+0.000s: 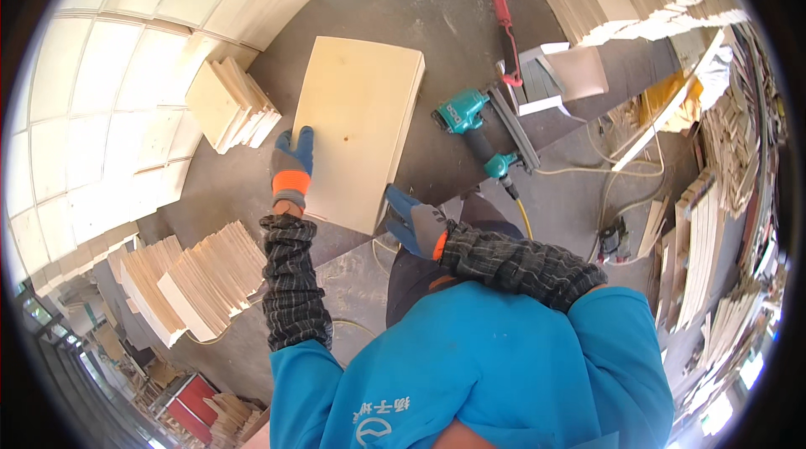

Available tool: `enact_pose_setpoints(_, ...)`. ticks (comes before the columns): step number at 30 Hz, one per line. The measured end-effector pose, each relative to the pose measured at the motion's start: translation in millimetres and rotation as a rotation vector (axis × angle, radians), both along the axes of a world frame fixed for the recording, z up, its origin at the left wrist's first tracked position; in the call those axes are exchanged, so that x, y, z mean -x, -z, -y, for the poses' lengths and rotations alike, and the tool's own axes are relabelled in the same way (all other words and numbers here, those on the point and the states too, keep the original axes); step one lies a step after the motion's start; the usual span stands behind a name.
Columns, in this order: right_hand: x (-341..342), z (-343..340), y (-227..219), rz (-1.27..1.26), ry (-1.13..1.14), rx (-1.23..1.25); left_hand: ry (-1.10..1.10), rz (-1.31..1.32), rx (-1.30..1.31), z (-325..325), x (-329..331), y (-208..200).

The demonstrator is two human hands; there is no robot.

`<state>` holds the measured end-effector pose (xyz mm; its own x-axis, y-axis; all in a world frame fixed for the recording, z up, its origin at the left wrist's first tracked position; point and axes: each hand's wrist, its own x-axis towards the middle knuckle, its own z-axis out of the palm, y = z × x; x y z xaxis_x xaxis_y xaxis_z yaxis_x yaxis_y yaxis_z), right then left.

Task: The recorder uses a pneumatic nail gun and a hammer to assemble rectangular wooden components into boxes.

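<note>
A pale wooden box [357,121] with a flat top panel lies on the dark work surface in front of me. My left hand [292,168], in a blue and grey glove with an orange cuff, grips its left edge, one finger resting over the top panel. At the near right corner is my right hand [417,222], gloved alike, its fingers spread and stretched against the box's side. To the right of the box lies a teal nail gun [474,126] with its hose attached. The undersides of both hands are hidden.
A hammer [504,25] with a red and black handle rests beside an open carton of nail strips [537,79]. Small boards [231,105] stand left of the box, with stacked panels [206,281] nearer me. A yellow hose [600,170] trails right. Wooden boxes [126,71] form a wall at left.
</note>
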<state>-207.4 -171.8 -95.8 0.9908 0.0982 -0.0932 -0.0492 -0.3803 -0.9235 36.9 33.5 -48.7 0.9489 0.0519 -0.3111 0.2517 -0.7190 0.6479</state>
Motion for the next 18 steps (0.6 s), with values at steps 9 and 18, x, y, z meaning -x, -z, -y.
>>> enact_pose_setpoints(9,-47,-4,-13,-0.215,0.373,-0.163,0.284,0.411,-0.25,40,-34,14)
enact_pose_setpoints(18,-31,-102,-1,-0.124,0.387,-0.141,0.382,0.463,-0.335,36,-38,4)
